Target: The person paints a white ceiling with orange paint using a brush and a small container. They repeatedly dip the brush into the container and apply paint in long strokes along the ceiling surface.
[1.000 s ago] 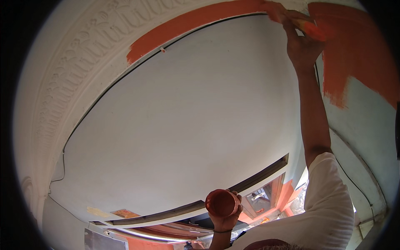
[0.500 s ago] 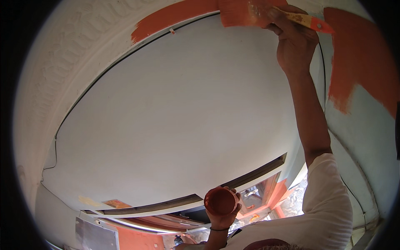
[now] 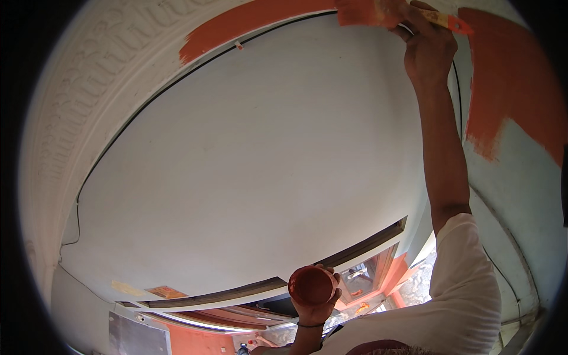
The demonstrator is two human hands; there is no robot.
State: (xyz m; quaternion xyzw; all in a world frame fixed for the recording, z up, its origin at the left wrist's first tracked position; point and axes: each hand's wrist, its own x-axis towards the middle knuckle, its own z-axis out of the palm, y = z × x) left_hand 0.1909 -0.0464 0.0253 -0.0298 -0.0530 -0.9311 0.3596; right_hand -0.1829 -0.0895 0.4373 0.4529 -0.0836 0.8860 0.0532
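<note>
Since the frame half a second ago, the paintbrush [image 3: 378, 13] has shifted a little to the right along the top edge, the right hand [image 3: 431, 52] travelling with it; the cup [image 3: 312, 286] has hardly moved.

We find the right hand raised at full reach, upper right, fingers and thumb pinching the brush near its base. Handle points right, yellowish with a red-orange end; the orange-coated bristles point left, at the right end of the orange band [image 3: 254, 25]. We cannot tell just where bristles stop and paint begins.

Left hand [image 3: 316, 309] low, near centre: fingers curled around the cup, its mouth turned toward us, the inside reddish-orange. Dark wristband [image 3: 311, 325] on that wrist.

Surroundings, as we note them: a broad pale wall [image 3: 254, 160] between the two hands; a black cable [image 3: 127, 133] curving just beneath the band; carved white moulding [image 3: 97, 97] at upper left; a larger orange patch [image 3: 512, 83], ragged at its lower edge, right of the raised hand; white sleeve [image 3: 464, 260] below.
</note>
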